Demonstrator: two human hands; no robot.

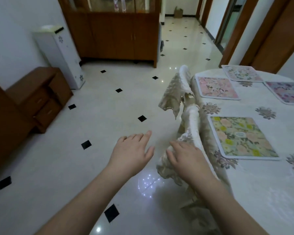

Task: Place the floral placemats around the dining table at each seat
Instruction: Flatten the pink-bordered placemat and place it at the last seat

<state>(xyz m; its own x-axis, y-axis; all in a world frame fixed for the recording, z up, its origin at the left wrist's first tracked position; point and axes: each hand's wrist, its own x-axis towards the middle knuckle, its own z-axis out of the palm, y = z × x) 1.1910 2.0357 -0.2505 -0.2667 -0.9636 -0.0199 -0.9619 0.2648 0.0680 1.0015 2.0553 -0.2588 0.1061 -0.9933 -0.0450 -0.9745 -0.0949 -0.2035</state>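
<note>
Both hands are hanging with fingers apart, holding nothing: the left hand over the floor, the right hand resting on a lace-covered chair back. Floral placemats are lying on the worktop at three o'clock. Pulling the chair's cover could be snagging the tablecloth, shifting them.

The floor under me is glossy polished tile, throwing back lights. My right hand rests on a chair cover of lacy, textured cloth. The tabletop wears pale embossed cloth; the placemats look smooth with a slight sheen. The cabinet is varnished brown wood.
</note>
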